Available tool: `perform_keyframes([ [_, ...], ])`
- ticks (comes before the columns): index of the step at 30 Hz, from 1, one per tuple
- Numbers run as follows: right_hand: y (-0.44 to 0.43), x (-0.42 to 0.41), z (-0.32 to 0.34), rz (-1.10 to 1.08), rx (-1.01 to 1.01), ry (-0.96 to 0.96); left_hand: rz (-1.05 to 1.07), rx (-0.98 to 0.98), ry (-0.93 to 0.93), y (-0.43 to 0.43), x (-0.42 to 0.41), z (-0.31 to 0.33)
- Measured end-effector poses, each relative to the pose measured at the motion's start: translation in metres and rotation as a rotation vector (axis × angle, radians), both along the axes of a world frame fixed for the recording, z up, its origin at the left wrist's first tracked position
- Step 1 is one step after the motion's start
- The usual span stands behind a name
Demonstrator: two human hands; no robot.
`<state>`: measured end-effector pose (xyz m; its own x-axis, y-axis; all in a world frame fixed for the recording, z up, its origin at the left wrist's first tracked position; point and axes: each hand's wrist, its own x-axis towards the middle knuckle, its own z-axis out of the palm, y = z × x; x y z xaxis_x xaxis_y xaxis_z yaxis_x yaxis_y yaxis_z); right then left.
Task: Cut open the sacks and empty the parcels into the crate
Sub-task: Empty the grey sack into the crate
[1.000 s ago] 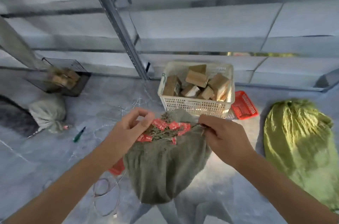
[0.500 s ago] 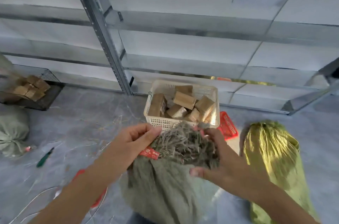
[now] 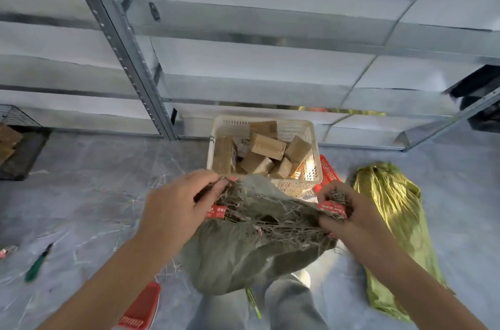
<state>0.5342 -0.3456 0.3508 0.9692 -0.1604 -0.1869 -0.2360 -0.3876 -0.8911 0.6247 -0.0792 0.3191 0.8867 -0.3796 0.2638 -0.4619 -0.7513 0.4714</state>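
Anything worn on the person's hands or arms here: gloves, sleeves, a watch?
Nothing shows. The left hand and right hand are bare, with no gloves or wristwatch. The left forearm and right forearm are uncovered to the frame edge, so no sleeve is in view.

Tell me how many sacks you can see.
2. A grey-green sack, its mouth gripped by the left hand and right hand, before the crate; a yellow-green sack on the floor right of it. Others may be off-frame.
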Motion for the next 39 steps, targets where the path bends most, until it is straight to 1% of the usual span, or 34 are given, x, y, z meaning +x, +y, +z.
perform_keyframes([
  [1, 0.003, 0.005, 0.000, 0.011, -0.053, -0.016, 0.036, -0.013, -0.058, 0.002, 0.005, 0.001],
  [2, 0.005, 0.010, 0.000, 0.021, -0.111, -0.015, 0.083, -0.066, -0.054, 0.003, 0.010, 0.001],
  [5, 0.006, 0.020, -0.004, 0.002, -0.227, 0.014, 0.247, -0.343, 0.061, 0.006, 0.023, 0.000],
  [6, 0.006, 0.020, -0.006, 0.011, -0.267, 0.019, 0.296, -0.396, 0.106, 0.005, 0.025, 0.000],
  [7, 0.005, 0.020, -0.010, 0.029, -0.301, 0.043, 0.351, -0.451, 0.187, 0.003, 0.028, 0.001],
  [8, 0.001, 0.019, -0.013, 0.046, -0.318, 0.091, 0.436, -0.579, 0.304, 0.001, 0.033, 0.001],
  [10, -0.011, 0.014, -0.017, 0.048, -0.336, 0.227, 0.661, -1.003, 0.591, -0.002, 0.046, 0.009],
  [11, -0.019, 0.010, -0.018, 0.032, -0.328, 0.285, 0.744, -1.178, 0.705, 0.000, 0.051, 0.013],
  [12, -0.026, 0.006, -0.017, 0.015, -0.285, 0.339, 0.780, -1.258, 0.786, 0.001, 0.054, 0.014],
  [13, -0.033, 0.003, -0.016, 0.022, -0.241, 0.397, 0.776, -1.260, 0.864, 0.000, 0.054, 0.015],
  [14, -0.037, 0.001, -0.016, 0.042, -0.222, 0.435, 0.747, -1.212, 0.937, -0.003, 0.053, 0.015],
  [16, -0.041, 0.001, -0.020, 0.034, -0.244, 0.442, 0.660, -1.095, 1.063, -0.013, 0.051, 0.014],
  [17, -0.042, 0.002, -0.024, -0.005, -0.214, 0.437, 0.600, -1.039, 1.109, -0.019, 0.051, 0.015],
  [18, -0.043, 0.004, -0.027, -0.064, -0.118, 0.443, 0.523, -0.965, 1.132, -0.021, 0.052, 0.016],
  [19, -0.044, 0.007, -0.029, -0.142, 0.046, 0.461, 0.435, -0.883, 1.132, -0.023, 0.052, 0.021],
  [22, -0.050, 0.013, -0.033, -0.425, 0.725, 0.494, 0.197, -0.606, 1.009, -0.016, 0.049, 0.032],
  [23, -0.052, 0.014, -0.033, -0.489, 0.898, 0.478, 0.139, -0.469, 0.933, -0.013, 0.046, 0.033],
  [24, -0.054, 0.015, -0.032, -0.521, 1.019, 0.460, 0.095, -0.325, 0.842, -0.009, 0.044, 0.030],
  [25, -0.055, 0.017, -0.031, -0.525, 1.094, 0.455, 0.069, -0.209, 0.750, -0.005, 0.043, 0.027],
  [27, -0.056, 0.017, -0.030, -0.503, 1.158, 0.487, 0.079, -0.069, 0.613, 0.002, 0.042, 0.016],
  [28, -0.057, 0.016, -0.030, -0.500, 1.165, 0.509, 0.116, -0.041, 0.577, 0.007, 0.044, 0.008],
  [30, -0.057, 0.013, -0.030, -0.509, 1.142, 0.532, 0.213, -0.063, 0.555, 0.012, 0.051, -0.006],
  [33, -0.064, 0.010, -0.030, -0.597, 1.037, 0.546, 0.287, -0.112, 0.609, 0.010, 0.062, -0.019],
  [37, -0.075, 0.012, -0.031, -0.725, 0.925, 0.474, 0.249, -0.160, 0.692, 0.000, 0.074, -0.037],
  [39, -0.075, 0.015, -0.036, -0.712, 0.879, 0.422, 0.236, -0.189, 0.743, -0.008, 0.078, -0.047],
])
